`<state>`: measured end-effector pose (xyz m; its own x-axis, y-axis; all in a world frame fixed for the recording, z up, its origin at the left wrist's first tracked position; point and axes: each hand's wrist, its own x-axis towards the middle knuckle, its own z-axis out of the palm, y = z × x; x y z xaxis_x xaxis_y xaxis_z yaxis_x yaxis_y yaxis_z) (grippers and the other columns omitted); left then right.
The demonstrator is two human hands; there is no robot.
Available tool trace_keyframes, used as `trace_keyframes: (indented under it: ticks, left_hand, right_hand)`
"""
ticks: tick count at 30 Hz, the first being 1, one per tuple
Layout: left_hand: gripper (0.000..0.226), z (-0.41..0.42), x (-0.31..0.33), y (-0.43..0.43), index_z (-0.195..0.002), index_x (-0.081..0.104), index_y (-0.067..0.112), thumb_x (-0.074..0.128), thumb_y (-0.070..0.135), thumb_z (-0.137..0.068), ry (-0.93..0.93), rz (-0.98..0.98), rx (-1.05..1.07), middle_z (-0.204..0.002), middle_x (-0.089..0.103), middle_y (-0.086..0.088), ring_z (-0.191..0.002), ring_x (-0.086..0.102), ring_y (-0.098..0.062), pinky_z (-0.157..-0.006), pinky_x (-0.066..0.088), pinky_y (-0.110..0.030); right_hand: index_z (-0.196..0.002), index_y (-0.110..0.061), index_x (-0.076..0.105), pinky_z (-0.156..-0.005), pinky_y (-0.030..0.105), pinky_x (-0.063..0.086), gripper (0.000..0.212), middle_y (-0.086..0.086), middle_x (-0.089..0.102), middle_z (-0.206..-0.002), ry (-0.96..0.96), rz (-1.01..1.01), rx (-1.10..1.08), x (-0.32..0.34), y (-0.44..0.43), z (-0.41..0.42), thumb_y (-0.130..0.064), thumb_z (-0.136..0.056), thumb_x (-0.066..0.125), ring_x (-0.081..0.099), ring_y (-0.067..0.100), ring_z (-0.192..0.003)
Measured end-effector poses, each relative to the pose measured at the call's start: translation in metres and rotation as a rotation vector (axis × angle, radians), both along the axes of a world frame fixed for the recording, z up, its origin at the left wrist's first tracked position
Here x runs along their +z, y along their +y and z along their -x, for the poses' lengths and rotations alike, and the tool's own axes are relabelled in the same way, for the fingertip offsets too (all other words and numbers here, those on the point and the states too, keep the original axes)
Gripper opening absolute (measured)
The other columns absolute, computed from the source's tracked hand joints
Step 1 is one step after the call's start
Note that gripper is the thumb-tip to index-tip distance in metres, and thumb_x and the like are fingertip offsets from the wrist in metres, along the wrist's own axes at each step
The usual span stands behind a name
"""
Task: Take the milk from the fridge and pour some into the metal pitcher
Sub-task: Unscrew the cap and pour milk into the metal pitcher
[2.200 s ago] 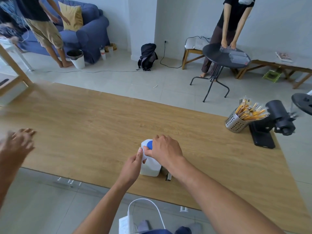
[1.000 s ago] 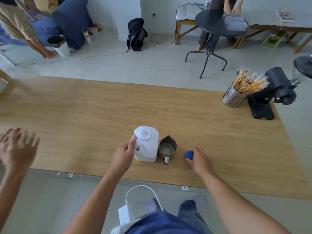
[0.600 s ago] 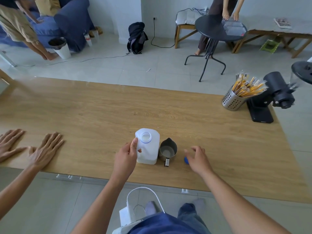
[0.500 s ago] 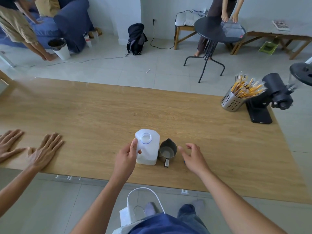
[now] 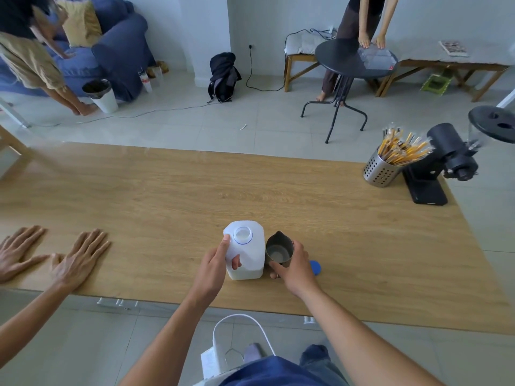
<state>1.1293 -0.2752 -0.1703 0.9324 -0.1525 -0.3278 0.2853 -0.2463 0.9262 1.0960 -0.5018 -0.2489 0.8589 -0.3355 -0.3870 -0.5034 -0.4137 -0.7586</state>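
A white plastic milk jug (image 5: 249, 256) stands upright and uncapped near the front edge of the wooden table (image 5: 167, 201). My left hand (image 5: 216, 264) grips its handle from the left. Right beside it stands the small metal pitcher (image 5: 279, 248), spout pointing away from me, with a little pale liquid in the bottom. My right hand (image 5: 294, 270) is wrapped around the pitcher from the near right side. The jug's blue cap (image 5: 315, 267) lies on the table just right of that hand.
Another person's two hands (image 5: 55, 256) rest flat on the table at the left. A perforated metal cup of yellow sticks (image 5: 381, 169) and a black grinder (image 5: 443, 165) stand at the table's far right. People, a round black table and a sofa are beyond.
I unscrewed the blue cap and set it on the table. My right hand then moved left from the cap and closed around the pitcher. My left hand took the jug's handle.
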Motion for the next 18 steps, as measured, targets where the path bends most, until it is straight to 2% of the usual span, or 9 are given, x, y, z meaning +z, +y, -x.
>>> trace_keyframes:
  ticks: [1,3,4,6,8,11,14,15,18]
  left_hand:
    - [0.07,0.002,0.001,-0.001,-0.065,0.058,0.014,0.037,0.051,-0.121,0.0,0.001,-0.007,-0.072,0.063,-0.012,-0.076,0.063,-0.026,-0.087,0.045,-0.036]
    - [0.065,0.005,0.004,-0.002,-0.068,0.051,0.014,0.039,0.048,-0.122,-0.01,-0.007,-0.028,-0.07,0.053,-0.002,-0.071,0.051,-0.015,-0.08,0.04,-0.033]
    - [0.062,0.006,0.006,-0.002,-0.069,0.049,0.014,0.04,0.046,-0.122,-0.024,-0.01,-0.033,-0.071,0.05,-0.001,-0.069,0.047,-0.012,-0.076,0.038,-0.031]
    - [0.06,0.007,0.009,-0.001,-0.07,0.046,0.014,0.041,0.044,-0.122,-0.044,-0.012,-0.044,-0.071,0.047,-0.001,-0.068,0.044,-0.011,-0.071,0.037,-0.026]
    - [0.061,0.007,0.012,0.003,-0.07,0.048,0.012,0.044,0.043,-0.121,-0.058,-0.02,-0.074,-0.07,0.049,-0.001,-0.068,0.047,-0.011,-0.069,0.039,-0.021]
    - [0.066,0.005,0.015,0.009,-0.073,0.052,0.0,0.047,0.045,-0.121,-0.096,-0.099,-0.127,-0.067,0.055,-0.001,-0.067,0.052,-0.013,-0.069,0.042,-0.024]
    - [0.066,0.002,0.02,0.01,-0.074,0.05,-0.005,0.049,0.043,-0.12,-0.145,-0.198,-0.182,-0.062,0.051,-0.001,-0.063,0.049,-0.015,-0.061,0.042,-0.017]
    - [0.067,0.001,0.02,0.011,-0.073,0.047,-0.004,0.051,0.043,-0.119,-0.155,-0.234,-0.201,-0.062,0.047,-0.001,-0.061,0.046,-0.015,-0.059,0.04,-0.02]
    - [0.068,-0.003,0.014,0.014,-0.071,0.037,0.002,0.054,0.05,-0.116,-0.183,-0.356,-0.224,-0.066,0.036,-0.002,-0.061,0.034,-0.014,-0.06,0.028,-0.034]
  right_hand:
    - [-0.164,-0.023,0.035,-0.074,0.021,0.059,0.082,0.006,0.046,-0.147,-0.018,-0.008,-0.008,-0.002,-0.001,0.0,-0.023,-0.099,0.085,0.077,0.013,-0.069]
    - [-0.162,-0.025,0.039,-0.078,0.033,0.066,0.079,0.003,0.046,-0.145,-0.026,-0.017,-0.017,-0.005,-0.003,0.002,-0.021,-0.098,0.085,0.078,0.012,-0.066]
    - [-0.162,-0.026,0.04,-0.081,0.039,0.067,0.08,0.002,0.045,-0.145,-0.016,-0.019,-0.022,-0.008,-0.005,0.003,-0.023,-0.097,0.086,0.079,0.013,-0.065]
    - [-0.163,-0.028,0.04,-0.083,0.041,0.067,0.083,0.0,0.045,-0.146,-0.003,-0.007,-0.018,-0.009,-0.009,0.004,-0.031,-0.095,0.087,0.079,0.015,-0.064]
    - [-0.164,-0.03,0.04,-0.081,0.037,0.066,0.084,-0.001,0.045,-0.148,-0.002,0.036,0.005,-0.01,-0.012,0.006,-0.038,-0.094,0.087,0.079,0.012,-0.064]
    - [-0.164,-0.031,0.039,-0.074,0.024,0.059,0.082,-0.002,0.043,-0.151,0.001,0.08,0.028,-0.011,-0.015,0.01,-0.044,-0.096,0.084,0.077,0.007,-0.063]
    - [-0.161,-0.029,0.042,-0.077,0.033,0.066,0.082,0.0,0.046,-0.148,-0.006,0.129,0.034,-0.016,-0.015,0.011,-0.049,-0.094,0.084,0.076,0.008,-0.067]
    - [-0.161,-0.029,0.042,-0.077,0.032,0.066,0.081,0.001,0.046,-0.147,-0.007,0.128,0.037,-0.017,-0.014,0.011,-0.048,-0.094,0.084,0.076,0.008,-0.067]
    - [-0.167,-0.025,0.036,-0.066,0.019,0.06,0.085,0.002,0.044,-0.151,0.004,0.125,0.056,-0.014,-0.012,0.013,-0.045,-0.098,0.082,0.076,0.005,-0.065]
